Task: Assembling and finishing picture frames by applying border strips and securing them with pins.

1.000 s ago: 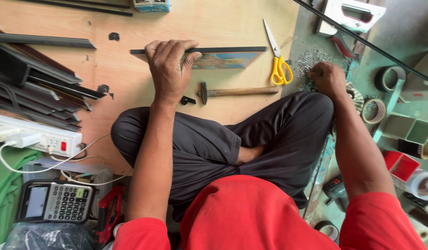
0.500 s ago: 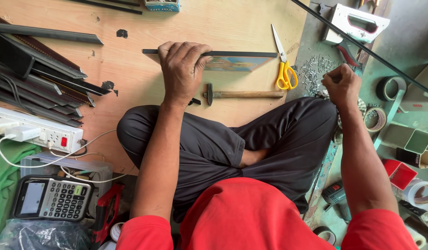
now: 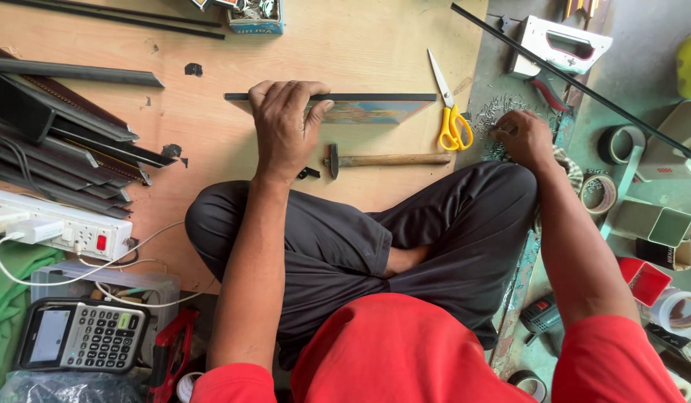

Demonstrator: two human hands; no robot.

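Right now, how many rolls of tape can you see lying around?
4, all on the right: a black roll, a tan roll, a white roll, and one at the bottom edge. Clutter may hide more.

Small blue cardboard box at the top edge, centre-left: open, rectangular, holding small metal bits, pale lettering on its front face.

Calculator at lower left: dark body, grey keys, tilted. Its screen sits on the left part, pale grey-blue, rectangular; content unreadable.

Pale green rectangular box at the right edge, mid-height, open end facing lower right.

Red open box just below it, lower right.

Cream rectangular carton at upper right, with a small red label on its lower side.
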